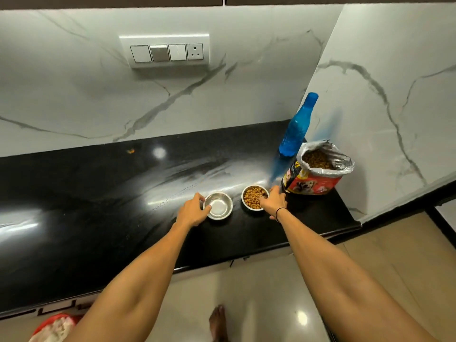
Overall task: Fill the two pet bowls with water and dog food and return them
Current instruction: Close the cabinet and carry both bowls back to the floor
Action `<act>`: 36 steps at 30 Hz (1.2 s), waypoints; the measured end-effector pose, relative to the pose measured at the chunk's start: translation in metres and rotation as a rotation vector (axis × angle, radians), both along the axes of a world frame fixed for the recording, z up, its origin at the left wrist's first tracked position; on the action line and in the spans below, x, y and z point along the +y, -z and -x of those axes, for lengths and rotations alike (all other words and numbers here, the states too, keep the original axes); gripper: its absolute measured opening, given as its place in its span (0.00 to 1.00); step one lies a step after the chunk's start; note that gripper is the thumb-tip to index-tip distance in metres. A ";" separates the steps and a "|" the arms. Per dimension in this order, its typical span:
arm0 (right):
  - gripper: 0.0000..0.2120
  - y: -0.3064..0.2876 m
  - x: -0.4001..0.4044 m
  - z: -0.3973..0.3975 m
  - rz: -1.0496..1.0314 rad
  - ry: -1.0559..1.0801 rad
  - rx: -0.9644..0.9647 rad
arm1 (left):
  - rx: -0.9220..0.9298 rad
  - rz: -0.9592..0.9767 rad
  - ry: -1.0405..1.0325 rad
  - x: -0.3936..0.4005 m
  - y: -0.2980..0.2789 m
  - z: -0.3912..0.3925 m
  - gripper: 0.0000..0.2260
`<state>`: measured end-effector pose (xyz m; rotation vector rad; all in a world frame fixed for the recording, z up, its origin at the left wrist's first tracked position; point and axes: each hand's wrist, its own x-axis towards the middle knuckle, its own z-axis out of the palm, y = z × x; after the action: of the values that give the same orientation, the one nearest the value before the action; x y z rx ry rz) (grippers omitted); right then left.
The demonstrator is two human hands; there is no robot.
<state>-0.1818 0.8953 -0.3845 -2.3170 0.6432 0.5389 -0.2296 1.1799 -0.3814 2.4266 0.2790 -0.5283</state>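
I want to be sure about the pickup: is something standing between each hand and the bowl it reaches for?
Nothing visible does. The left hand already touches the rim of the left bowl, and the right hand rests on the edge of the kibble bowl. The food bag and blue bottle stand behind, off to the right.

The kitchen is evenly and fairly brightly lit from overhead. My black counter throws the light back hard: a broad white glare streaks across its middle, another washes out its left edge, and a small round hotspot sits near its back edge. A ceiling lamp glints off the floor tiles below. Shadows are soft and faint. The wide lens bends the counter's front edge and stretches my forearms toward the bottom corners. The picture is slightly soft overall, and the blue bottle leaves a smeared reflection on the wall.
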 end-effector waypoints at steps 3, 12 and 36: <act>0.33 0.010 0.002 0.006 -0.074 0.065 0.024 | 0.002 0.083 -0.068 0.000 0.012 0.003 0.15; 0.23 0.028 0.009 0.002 -0.270 0.302 -0.075 | 0.121 0.458 -0.324 -0.010 0.036 0.000 0.12; 0.19 0.000 -0.080 0.097 -0.227 0.501 -0.303 | 0.100 0.561 0.052 -0.102 0.004 -0.016 0.14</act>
<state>-0.2792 0.8149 -0.3844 -1.8756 0.9187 0.0227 -0.2137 1.0783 -0.3849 1.8708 0.0907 -0.6518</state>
